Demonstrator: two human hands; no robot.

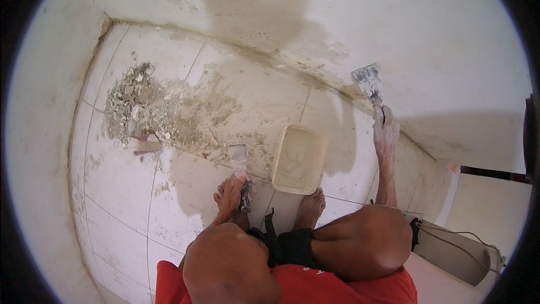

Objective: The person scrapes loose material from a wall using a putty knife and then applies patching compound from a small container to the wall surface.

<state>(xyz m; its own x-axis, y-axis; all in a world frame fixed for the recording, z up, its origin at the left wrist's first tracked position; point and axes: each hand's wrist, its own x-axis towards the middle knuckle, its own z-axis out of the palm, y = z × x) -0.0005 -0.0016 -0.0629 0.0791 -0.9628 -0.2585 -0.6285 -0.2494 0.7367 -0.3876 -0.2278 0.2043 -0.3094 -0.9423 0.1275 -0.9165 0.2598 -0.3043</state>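
Note:
My right hand (386, 128) is closed round the handle of a wide putty knife (368, 81). Its blade, smeared white and grey, is against or just in front of the wall's lower part; which of the two I cannot tell. Low by my left foot, my left hand (229, 192) grips a narrower putty knife (238, 153), its blade pointing away from me over the floor. Between the two hands a beige rectangular plastic tub (295, 190) stands on the tiles, with a pale, cloudy layer inside. White dust covers my right hand and wrist.
A heap of scraped plaster chips (132, 101) lies on the left of the tiled floor (118, 191), its crumbs trailing toward the tub. The white wall (439, 39) shows a stained lower edge. At the right sits a grey box-like thing (453, 253) with a cord (467, 236).

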